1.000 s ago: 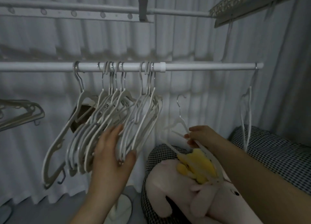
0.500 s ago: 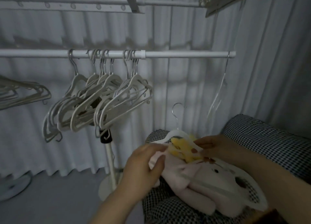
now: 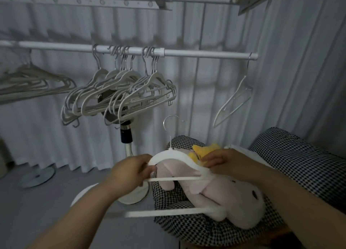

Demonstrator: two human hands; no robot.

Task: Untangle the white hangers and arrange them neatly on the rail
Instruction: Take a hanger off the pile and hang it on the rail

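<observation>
Low in the middle, a white hanger (image 3: 175, 156) with a metal hook is held over a pink plush toy. My left hand (image 3: 132, 171) grips its left end and my right hand (image 3: 222, 162) grips its right shoulder. A second white bar (image 3: 168, 212) lies lower, blurred; whether it belongs to another hanger I cannot tell. On the white rail (image 3: 196, 53) hang several white hangers (image 3: 119, 97) bunched together left of centre. One lone white hanger (image 3: 235, 101) hangs tilted at the rail's right end.
A pink plush toy (image 3: 224, 190) with a yellow part lies on a black-and-white checked cushion (image 3: 309, 166). A standing fan (image 3: 127, 155) rises behind the bunch. More hangers (image 3: 31, 84) stick out at the far left. White curtains close the back and right.
My left hand left the bunch on the rail, came down and took the left end of the hanger that my right hand held. The view dropped and pulled back.
</observation>
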